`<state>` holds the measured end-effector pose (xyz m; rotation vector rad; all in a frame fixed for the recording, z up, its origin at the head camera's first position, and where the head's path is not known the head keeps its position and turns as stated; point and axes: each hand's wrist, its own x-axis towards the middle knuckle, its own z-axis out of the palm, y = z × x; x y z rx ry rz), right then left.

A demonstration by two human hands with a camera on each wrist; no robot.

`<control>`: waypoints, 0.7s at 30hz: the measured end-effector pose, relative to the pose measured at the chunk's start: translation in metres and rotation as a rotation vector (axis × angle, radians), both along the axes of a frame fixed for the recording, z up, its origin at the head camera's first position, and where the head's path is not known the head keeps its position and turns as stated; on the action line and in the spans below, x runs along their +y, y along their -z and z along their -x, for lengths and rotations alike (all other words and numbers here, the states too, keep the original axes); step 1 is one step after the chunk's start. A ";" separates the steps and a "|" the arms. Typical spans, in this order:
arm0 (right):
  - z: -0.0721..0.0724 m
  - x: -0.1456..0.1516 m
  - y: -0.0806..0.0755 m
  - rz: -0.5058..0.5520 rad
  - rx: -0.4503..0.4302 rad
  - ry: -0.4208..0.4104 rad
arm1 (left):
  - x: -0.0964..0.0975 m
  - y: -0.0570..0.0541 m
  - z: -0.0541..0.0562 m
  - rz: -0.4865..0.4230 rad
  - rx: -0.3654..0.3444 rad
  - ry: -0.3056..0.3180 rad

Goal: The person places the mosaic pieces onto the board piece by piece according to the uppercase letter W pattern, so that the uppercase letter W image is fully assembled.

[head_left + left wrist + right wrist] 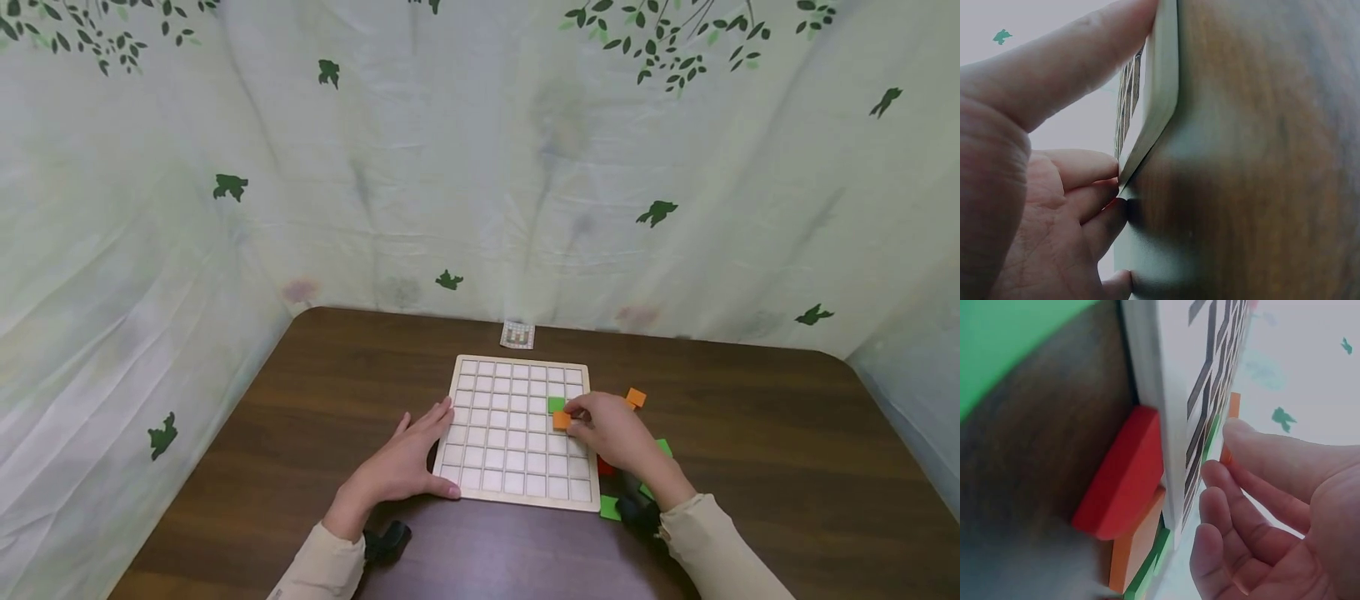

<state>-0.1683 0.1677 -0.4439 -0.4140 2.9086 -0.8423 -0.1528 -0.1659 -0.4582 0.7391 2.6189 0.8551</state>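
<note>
A square wooden grid board [495,458] with white cells lies on the table. My left hand [401,463] rests against its left side, fingers extended along the edge and thumb at the near left corner; in the left wrist view the thumb [1079,65] lies over the rim. Between thumb and forefinger, my right hand [617,429] pinches an orange square tile [561,421] just over the board's right half. One green tile [556,404] sits in a cell directly beyond it. In the right wrist view the orange tile [1233,412] shows at the fingertips.
Loose tiles lie right of the board, partly hidden by the right arm: an orange tile [636,397], a red tile [605,467] and a green tile [611,507] among them. A small printed card [517,335] is at the table's far edge, before a patterned curtain [480,208].
</note>
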 end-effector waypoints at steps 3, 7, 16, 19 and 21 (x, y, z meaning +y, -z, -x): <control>0.001 -0.002 -0.002 -0.016 0.006 -0.009 | 0.000 0.000 0.000 -0.006 -0.004 -0.001; 0.001 -0.005 -0.002 -0.019 0.006 -0.022 | 0.000 0.000 -0.001 -0.007 -0.005 -0.004; 0.002 -0.003 0.003 -0.006 0.015 -0.035 | 0.000 -0.001 -0.001 -0.006 -0.011 -0.001; 0.003 -0.003 0.003 -0.004 0.014 -0.033 | 0.000 0.001 -0.001 -0.008 -0.010 0.000; 0.003 -0.003 0.003 -0.004 0.014 -0.032 | 0.000 0.001 0.000 -0.006 -0.008 0.000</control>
